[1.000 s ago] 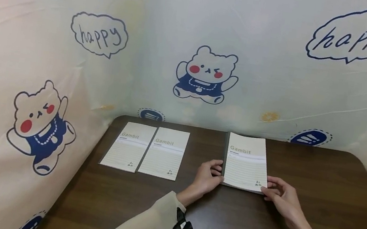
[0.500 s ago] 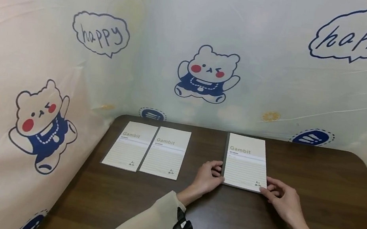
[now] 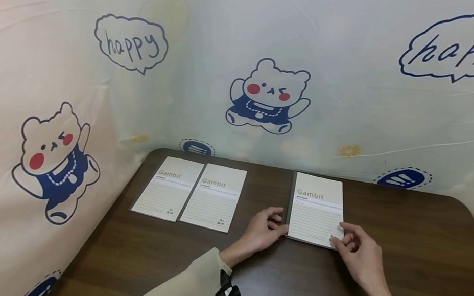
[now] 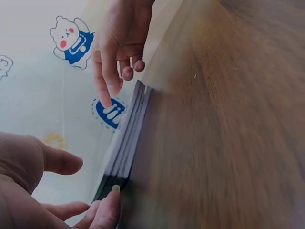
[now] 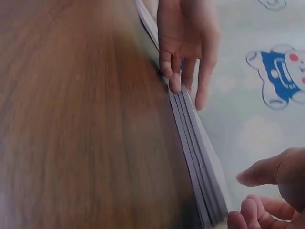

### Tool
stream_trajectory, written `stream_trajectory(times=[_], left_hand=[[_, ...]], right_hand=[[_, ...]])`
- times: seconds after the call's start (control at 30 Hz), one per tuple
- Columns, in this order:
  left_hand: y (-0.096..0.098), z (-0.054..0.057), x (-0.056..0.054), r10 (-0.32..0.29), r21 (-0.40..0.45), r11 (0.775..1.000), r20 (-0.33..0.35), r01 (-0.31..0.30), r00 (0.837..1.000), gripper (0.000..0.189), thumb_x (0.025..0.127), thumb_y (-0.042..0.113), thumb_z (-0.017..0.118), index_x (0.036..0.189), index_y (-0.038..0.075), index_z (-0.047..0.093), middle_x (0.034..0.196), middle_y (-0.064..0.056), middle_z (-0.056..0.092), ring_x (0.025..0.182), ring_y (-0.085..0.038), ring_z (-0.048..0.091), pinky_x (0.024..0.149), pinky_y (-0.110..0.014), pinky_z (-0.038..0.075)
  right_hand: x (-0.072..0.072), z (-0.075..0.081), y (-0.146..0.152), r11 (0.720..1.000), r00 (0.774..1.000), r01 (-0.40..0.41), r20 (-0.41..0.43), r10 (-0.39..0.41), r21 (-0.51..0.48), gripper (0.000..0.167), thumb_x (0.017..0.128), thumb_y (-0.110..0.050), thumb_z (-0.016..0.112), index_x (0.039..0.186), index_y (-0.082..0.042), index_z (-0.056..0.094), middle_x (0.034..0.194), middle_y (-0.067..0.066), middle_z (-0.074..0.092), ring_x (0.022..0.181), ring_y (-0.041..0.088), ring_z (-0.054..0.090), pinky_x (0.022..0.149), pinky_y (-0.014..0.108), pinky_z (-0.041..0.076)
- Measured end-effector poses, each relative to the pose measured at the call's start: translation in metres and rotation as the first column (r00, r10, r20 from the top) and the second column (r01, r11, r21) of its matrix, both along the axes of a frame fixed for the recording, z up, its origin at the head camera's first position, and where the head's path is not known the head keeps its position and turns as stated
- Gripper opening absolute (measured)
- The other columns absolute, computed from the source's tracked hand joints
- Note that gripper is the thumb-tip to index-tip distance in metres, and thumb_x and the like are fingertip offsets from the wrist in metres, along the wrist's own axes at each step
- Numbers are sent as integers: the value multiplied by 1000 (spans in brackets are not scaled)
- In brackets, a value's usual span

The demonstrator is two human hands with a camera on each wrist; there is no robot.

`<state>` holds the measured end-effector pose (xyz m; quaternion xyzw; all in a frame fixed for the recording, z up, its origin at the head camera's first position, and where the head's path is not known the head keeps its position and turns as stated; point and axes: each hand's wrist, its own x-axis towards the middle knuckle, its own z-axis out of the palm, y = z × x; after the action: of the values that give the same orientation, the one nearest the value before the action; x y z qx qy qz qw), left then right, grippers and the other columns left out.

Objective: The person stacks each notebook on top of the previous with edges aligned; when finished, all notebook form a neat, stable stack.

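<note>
A neat stack of several notebooks (image 3: 315, 212) lies toward the table's back, the top cover cream with "Gambit" printed on it. My left hand (image 3: 260, 232) is at the dark spine side, fingers loosely bent, thumb by the near left corner; in the left wrist view its fingertips meet the spine end. At the near right corner is my right hand (image 3: 361, 256), thumb and forefinger spread apart over the edge. The right wrist view shows the layered page edges (image 5: 198, 157) of the stack, with my right hand (image 5: 271, 191) beside them and its fingers not gripping.
Two more cream "Gambit" notebooks, a left one (image 3: 165, 188) and a right one (image 3: 212, 197), lie side by side at the table's back left. A printed curtain (image 3: 345, 82) hangs behind the brown wooden table (image 3: 289, 291).
The right hand has eased off the stack's near right corner and shifted slightly up and left. My left hand has drawn back a little to the left. The stack stays in place.
</note>
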<state>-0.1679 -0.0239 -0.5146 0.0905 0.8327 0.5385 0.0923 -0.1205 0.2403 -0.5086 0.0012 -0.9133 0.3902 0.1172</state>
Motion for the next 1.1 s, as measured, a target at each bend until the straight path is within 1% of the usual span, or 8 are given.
stream_trajectory(times=[0.1, 0.3, 0.4, 0.57, 0.73, 0.87, 1.0, 1.1], left_hand=[[-13, 6, 4, -34, -46, 998, -51, 31, 998, 52, 98, 24, 72, 144, 4, 59, 122, -14, 70, 101, -23, 72, 84, -30, 59], [-42, 19, 10, -96, -103, 992, -170, 79, 981, 39, 100, 20, 70, 134, 2, 66, 116, -14, 73, 96, -25, 74, 83, -31, 61], [-61, 22, 14, -115, -161, 984, -239, 78, 964, 32, 100, 18, 70, 129, 3, 70, 115, -13, 73, 93, -23, 74, 80, -29, 61], [-96, 22, 23, -123, -278, 960, -303, 36, 945, 29, 101, 21, 70, 126, 7, 72, 115, -9, 73, 98, -22, 72, 81, -32, 61], [-126, 22, 30, -94, -402, 914, -333, -51, 938, 31, 99, 24, 73, 125, 7, 73, 124, -12, 73, 113, -30, 70, 95, -47, 57], [-147, 22, 34, -64, -501, 859, -302, -102, 951, 46, 97, 28, 76, 136, 4, 67, 144, -19, 62, 136, -39, 58, 112, -57, 48], [-162, 19, 38, -61, -605, 789, -245, -103, 968, 62, 96, 30, 76, 148, 2, 57, 160, -25, 45, 151, -45, 41, 120, -60, 39], [-169, 18, 41, -77, -645, 760, -213, -81, 974, 67, 96, 30, 77, 152, 1, 52, 164, -28, 38, 153, -48, 35, 121, -61, 37]], right_hand=[[1, 3, -12, 999, 997, -44, -68, 44, -4, 30, 91, -10, 81, 119, -5, 73, 81, 3, 65, 66, 0, 53, 58, 17, 44], [3, 7, -43, 983, 979, -179, -110, 173, -45, 25, 90, -2, 78, 114, -6, 74, 79, -1, 66, 64, -2, 56, 59, 19, 52], [2, 7, -61, 961, 957, -272, -121, 264, -55, 25, 90, 1, 77, 114, -4, 74, 80, -3, 67, 64, -2, 57, 59, 20, 53], [1, 1, -90, 902, 902, -426, -111, 417, -73, 25, 89, 3, 76, 114, -2, 73, 87, -2, 71, 71, -1, 62, 62, 20, 55], [-1, -8, -115, 837, 835, -547, -96, 542, -37, 25, 90, 0, 77, 114, -2, 72, 94, 1, 70, 78, 3, 64, 66, 21, 57], [-5, -12, -136, 795, 790, -604, -98, 606, 51, 26, 92, -6, 76, 118, -4, 72, 101, 3, 70, 86, 10, 66, 74, 23, 58], [-8, -14, -155, 758, 761, -635, -46, 647, 153, 33, 96, -17, 75, 126, -7, 69, 113, 2, 68, 100, 12, 66, 87, 30, 58], [-11, -12, -167, 711, 737, -657, 12, 676, 250, 45, 98, -29, 73, 138, -9, 64, 128, 2, 64, 113, 15, 62, 97, 36, 56]])
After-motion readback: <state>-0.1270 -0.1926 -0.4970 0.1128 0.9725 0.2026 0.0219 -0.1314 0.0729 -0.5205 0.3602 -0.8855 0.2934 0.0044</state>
